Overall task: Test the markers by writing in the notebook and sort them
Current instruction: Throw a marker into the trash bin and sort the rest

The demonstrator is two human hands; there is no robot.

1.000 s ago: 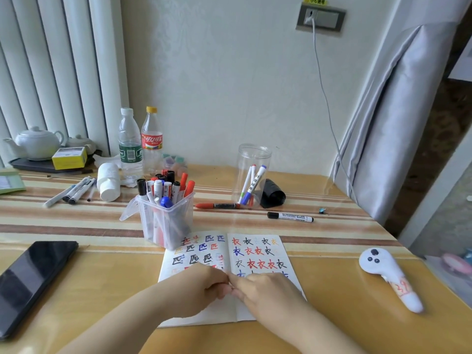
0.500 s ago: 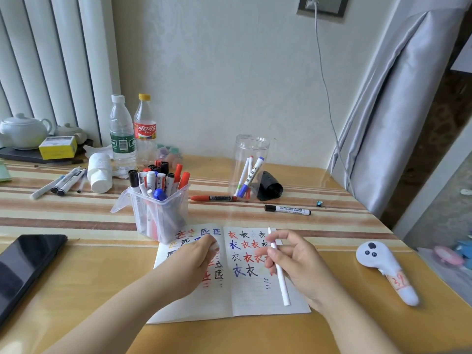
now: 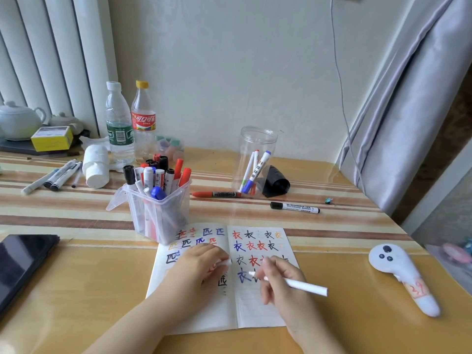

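An open notebook with coloured characters lies at the table's front. My right hand grips a white marker, its tip low over the right page. My left hand rests on the left page and pinches a small white cap. A clear square tub full of markers stands behind the notebook. A tall clear jar farther back holds three markers. A red marker and a black whiteboard marker lie loose on the table.
A dark phone lies front left, a white controller front right. Several pens, a white roll, two bottles, a teapot and a yellow box fill the back left. A black cap lies beside the jar.
My hands pulled the cap off the marker and parted. The right hand turned the marker from upright to slanted, tip down toward the right page; the left keeps the cap.
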